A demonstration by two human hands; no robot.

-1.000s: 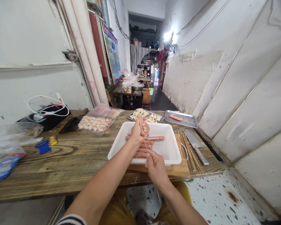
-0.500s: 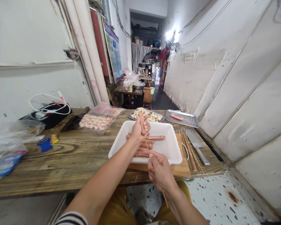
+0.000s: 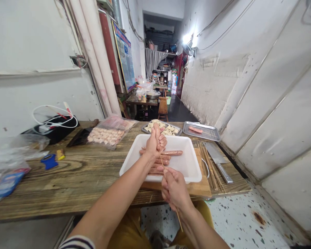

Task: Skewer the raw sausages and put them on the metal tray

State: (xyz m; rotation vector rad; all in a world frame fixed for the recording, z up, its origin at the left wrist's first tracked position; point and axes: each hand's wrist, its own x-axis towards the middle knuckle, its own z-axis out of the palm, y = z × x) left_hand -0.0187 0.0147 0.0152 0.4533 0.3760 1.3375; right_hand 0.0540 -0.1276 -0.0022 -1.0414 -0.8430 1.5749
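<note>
My left hand [image 3: 153, 143] is closed around a sausage [image 3: 157, 135] held up over the far side of a white plastic tub [image 3: 189, 169]. A thin wooden skewer [image 3: 179, 218] runs from the lower end of that sausage down through my right hand [image 3: 175, 186], whose fingers pinch it. The skewer's tail sticks out below the right hand, over my lap. How deep its tip sits in the sausage is hidden by my left hand. Several more sausages lie in the tub, one of them a loose sausage [image 3: 175, 153] crosswise under my hands.
Right of the tub lie bamboo skewers [image 3: 209, 166] and a cleaver [image 3: 217, 160]. Behind stand a metal tray [image 3: 209, 133] with one skewered sausage and a tray of cut pale pieces [image 3: 171, 130]. Bagged meat [image 3: 106, 135] lies left. Under the tub is a cutting board [image 3: 202, 188]. Someone sits far back.
My right hand has shifted slightly left and down with the skewer. The sausage in my left hand now stands a little more upright, leaning left.
</note>
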